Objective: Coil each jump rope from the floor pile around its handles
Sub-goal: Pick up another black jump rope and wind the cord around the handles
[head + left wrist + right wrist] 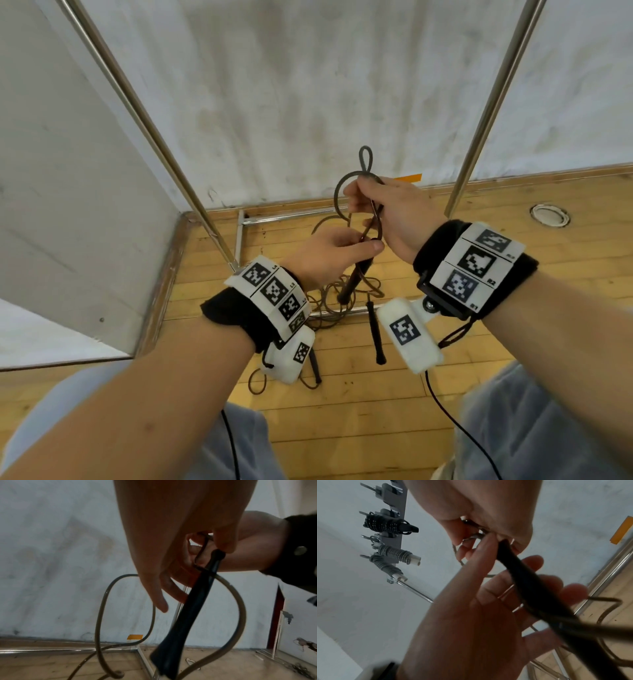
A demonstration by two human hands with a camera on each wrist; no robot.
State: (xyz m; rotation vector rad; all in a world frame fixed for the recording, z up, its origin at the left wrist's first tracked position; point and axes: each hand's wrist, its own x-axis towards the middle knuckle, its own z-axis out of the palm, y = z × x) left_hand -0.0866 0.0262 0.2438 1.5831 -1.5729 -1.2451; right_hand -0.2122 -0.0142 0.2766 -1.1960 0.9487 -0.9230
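Observation:
My left hand [363, 245] grips the top of a black jump rope handle [354, 281] that hangs down towards the floor. In the left wrist view my left hand [171, 547] holds the handle [193, 608] under the thumb. Just above, my right hand [363, 202] pinches the brown rope [335, 197], and a small loop sticks up past its fingers. In the right wrist view my right hand [479, 513] is at the top, and the handle [527, 577] lies across my left hand [488, 615]. More rope sits in a tangled pile [337, 303] on the wooden floor below.
A loose black handle [375, 332] lies on the floor by the pile. Two slanted metal poles [150, 137] [493, 102] and a base bar [284, 217] frame the spot. A wall rack [390, 526] holds coiled ropes. A round floor fitting [549, 214] sits at the right.

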